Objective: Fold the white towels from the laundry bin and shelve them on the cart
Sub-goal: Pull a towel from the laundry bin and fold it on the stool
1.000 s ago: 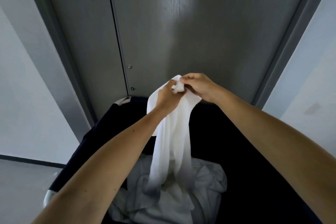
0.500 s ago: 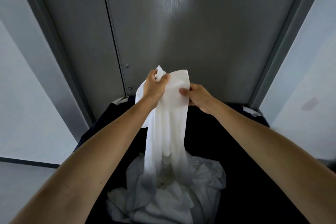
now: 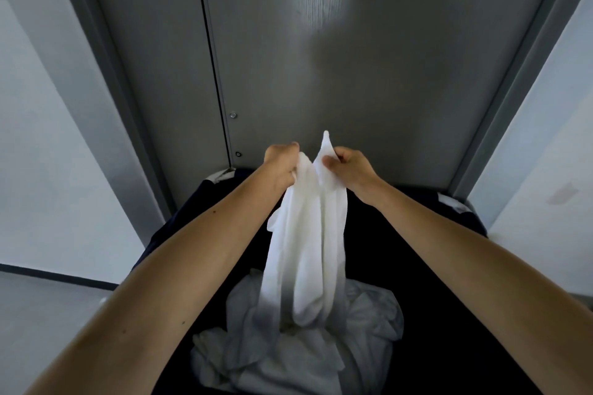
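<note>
A white towel hangs bunched above the dark laundry bin. My left hand grips its top edge on the left side. My right hand pinches the top edge on the right, with a corner of cloth sticking up above the thumb. The two hands are close together, a small gap between them. The towel's lower end droops into the bin and touches a heap of crumpled white towels at the bottom. The cart is not in view.
A grey door stands directly behind the bin, with grey frames on both sides. Pale walls flank the doorway left and right. Grey floor shows at the lower left.
My right hand has risen to the towel's top edge and taken a corner. My left hand has shifted left along the edge, so the hands are now level and slightly apart.
</note>
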